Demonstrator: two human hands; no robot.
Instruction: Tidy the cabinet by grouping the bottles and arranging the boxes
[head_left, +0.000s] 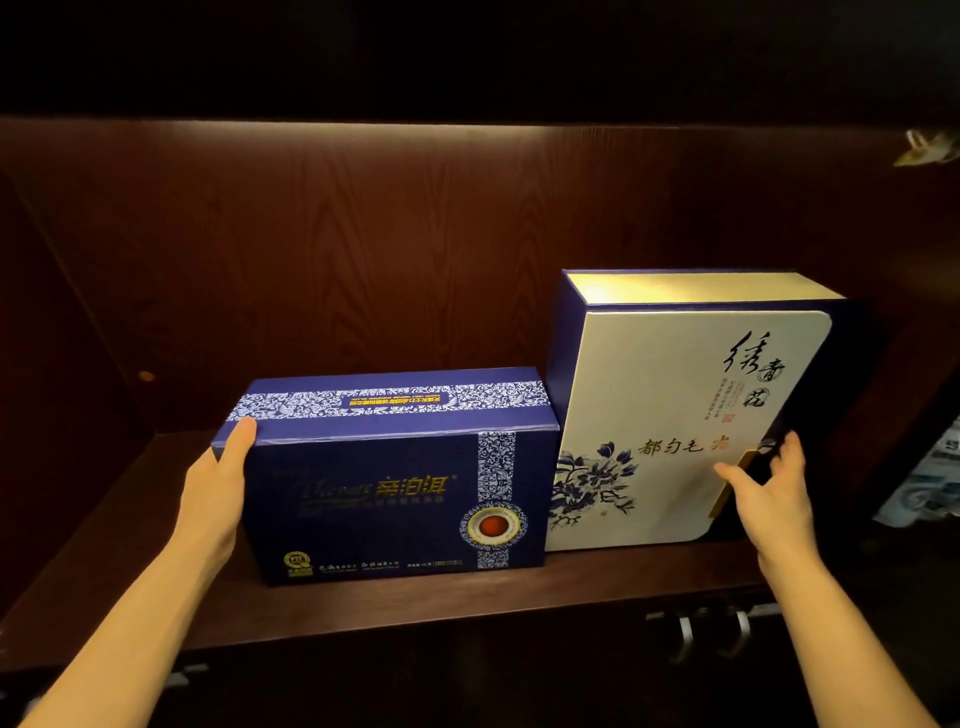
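Two boxes standing side by side on the shelf (156, 597) now, faces forward, edges touching or near enough. Dark blue box (395, 499) at centre, lower and wider; white floral box (675, 426) just off its 3 o'clock, taller, upright, set a touch further back. Left hand (218, 488) flat against the blue box's left end at 9 o'clock, thumb hooked over the top corner, fingers hidden behind, steadying rather than lifting by the look of it. Right hand (769, 493) spread wide at the white box's right edge, fingertips on or just off the front face, gripping nothing. Looks like squaring-up work: boxes paired, only a nudge needed to bring the fronts level. No bottles anywhere in view, so impossible to say whether the grouping is done or yet to come. Something pale and patterned (930, 483) past 3 o'clock at the frame edge, too blurred to name. Bare shelf out at 9 o'clock
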